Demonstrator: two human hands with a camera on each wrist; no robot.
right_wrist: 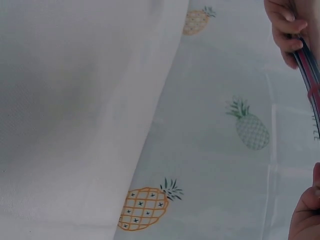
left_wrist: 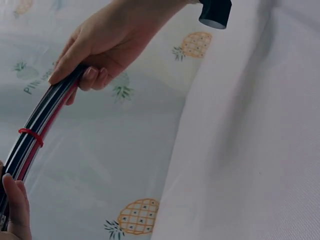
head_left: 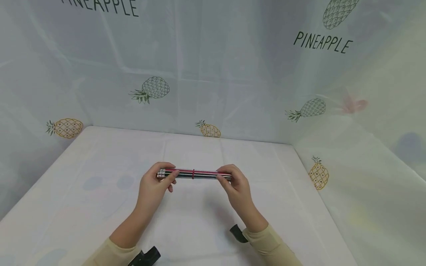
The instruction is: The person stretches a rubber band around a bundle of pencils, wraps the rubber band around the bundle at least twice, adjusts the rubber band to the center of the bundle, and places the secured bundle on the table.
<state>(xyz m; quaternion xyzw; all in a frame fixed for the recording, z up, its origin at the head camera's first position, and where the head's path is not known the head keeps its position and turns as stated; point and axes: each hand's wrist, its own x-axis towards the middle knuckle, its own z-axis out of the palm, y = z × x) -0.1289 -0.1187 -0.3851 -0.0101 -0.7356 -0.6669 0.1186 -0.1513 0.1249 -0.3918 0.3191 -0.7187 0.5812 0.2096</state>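
Note:
A slim bundle of pencils, dark with silvery lines and one red stripe, is held level above the table in the head view. A red band wraps its middle. My left hand grips the left end, where silvery metal tips show, with its thumb along the front. At the other end my right hand pinches the bundle between thumb and fingers. Both wrist views show the bundle near the frame edge, and the right fingers hide its far tip.
Below the hands is a table with a white cover. Pineapple-printed sheets hang behind it and at both sides. A black wrist device sits by the left sleeve, another by the right sleeve.

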